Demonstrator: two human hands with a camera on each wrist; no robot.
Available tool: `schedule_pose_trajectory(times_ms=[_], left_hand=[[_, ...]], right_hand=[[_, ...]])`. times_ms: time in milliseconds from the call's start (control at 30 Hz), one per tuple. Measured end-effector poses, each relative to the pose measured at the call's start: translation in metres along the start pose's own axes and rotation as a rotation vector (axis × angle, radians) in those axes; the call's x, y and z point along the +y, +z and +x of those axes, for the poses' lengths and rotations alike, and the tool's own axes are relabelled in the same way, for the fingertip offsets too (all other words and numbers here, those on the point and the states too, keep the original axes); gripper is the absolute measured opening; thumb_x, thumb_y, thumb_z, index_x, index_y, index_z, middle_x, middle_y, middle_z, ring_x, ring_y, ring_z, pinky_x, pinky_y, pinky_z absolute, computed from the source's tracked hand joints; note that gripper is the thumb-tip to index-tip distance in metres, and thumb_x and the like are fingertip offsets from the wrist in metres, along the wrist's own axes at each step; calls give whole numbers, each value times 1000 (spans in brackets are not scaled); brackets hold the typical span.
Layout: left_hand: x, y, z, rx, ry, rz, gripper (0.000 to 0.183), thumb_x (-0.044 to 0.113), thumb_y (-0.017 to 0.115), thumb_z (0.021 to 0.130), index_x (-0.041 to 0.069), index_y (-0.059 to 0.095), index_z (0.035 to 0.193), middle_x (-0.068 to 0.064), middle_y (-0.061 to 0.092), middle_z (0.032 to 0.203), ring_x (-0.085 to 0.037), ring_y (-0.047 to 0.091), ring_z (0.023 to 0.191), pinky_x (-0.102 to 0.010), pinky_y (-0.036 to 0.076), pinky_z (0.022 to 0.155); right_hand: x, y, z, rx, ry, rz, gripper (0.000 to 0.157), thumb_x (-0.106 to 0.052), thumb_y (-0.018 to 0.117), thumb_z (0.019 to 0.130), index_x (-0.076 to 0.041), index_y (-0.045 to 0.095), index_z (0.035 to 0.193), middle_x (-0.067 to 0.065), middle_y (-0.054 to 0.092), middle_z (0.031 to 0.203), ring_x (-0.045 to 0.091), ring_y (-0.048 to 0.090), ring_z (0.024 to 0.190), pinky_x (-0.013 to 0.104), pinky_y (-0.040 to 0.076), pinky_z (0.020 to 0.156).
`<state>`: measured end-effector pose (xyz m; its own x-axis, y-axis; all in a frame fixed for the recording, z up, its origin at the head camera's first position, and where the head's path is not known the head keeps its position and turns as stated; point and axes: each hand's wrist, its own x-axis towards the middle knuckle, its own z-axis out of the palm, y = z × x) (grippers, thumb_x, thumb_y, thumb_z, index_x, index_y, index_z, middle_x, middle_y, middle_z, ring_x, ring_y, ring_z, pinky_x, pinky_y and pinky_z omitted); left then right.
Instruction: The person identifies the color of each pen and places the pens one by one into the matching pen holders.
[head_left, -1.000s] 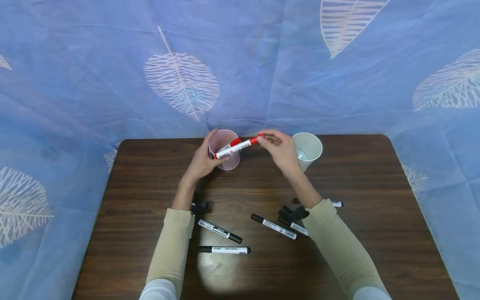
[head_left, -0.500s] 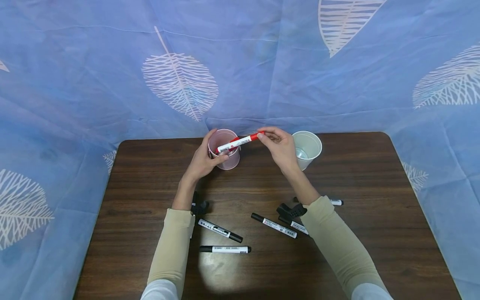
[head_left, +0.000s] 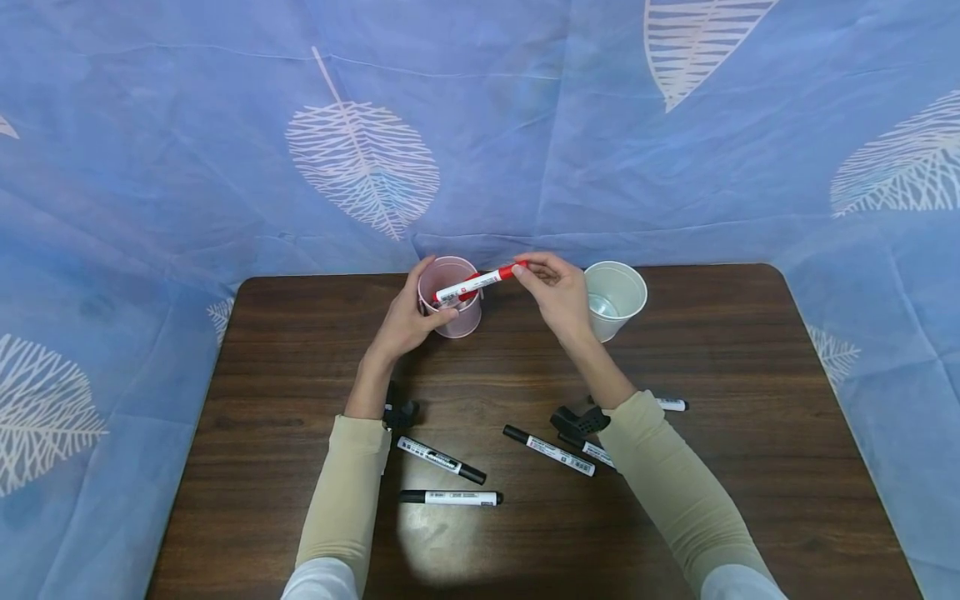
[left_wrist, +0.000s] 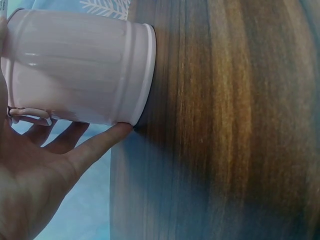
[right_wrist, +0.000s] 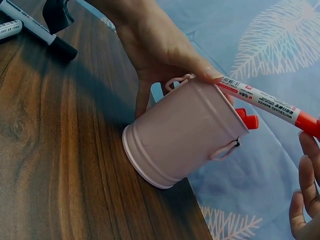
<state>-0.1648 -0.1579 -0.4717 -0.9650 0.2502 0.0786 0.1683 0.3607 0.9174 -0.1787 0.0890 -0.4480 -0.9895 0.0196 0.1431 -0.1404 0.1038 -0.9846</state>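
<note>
Shifted slightly, the red-capped marker point(head_left: 471, 285) slants over the pink bucket point(head_left: 462, 323) our left hand point(head_left: 403, 325) clasps; our right hand point(head_left: 558, 298) pinches the marker.

Head view: the tabletop point(head_left: 480, 379) is moderately lit, with pale glare at six o'clock edged by dark shadow. Left wrist view: small highlights are thrown on the pink bucket point(left_wrist: 75, 65) at ten o'clock; a soft bluish shadow is cast at five o'clock. Right wrist view: dimmer tones are recorded, yet lettering on the red-capped marker point(right_wrist: 265, 101) is legibly resolved.
</note>
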Motion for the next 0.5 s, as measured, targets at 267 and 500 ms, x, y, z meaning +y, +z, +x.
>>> schedule_pose_trajectory(times_ms=[267,500], left_hand=[[-38,7,9,13,5,-8,96,14,82,83,14,22,158,-24,45,146,-40,46,131,-56,33,107],[-45,7,10,15,-3,12,95,19,83,83,24,24,157,-13,46,146,-30,48,129,-50,38,106]], right_hand=[[7,4,-2,9,-32,-31,24,-18,78,88,-3,76,106,8,73,93,12,66,83,24,52,75],[12,13,-9,-13,-67,-202,24,-28,79,86,-15,77,106,2,73,98,14,65,85,26,52,74]])
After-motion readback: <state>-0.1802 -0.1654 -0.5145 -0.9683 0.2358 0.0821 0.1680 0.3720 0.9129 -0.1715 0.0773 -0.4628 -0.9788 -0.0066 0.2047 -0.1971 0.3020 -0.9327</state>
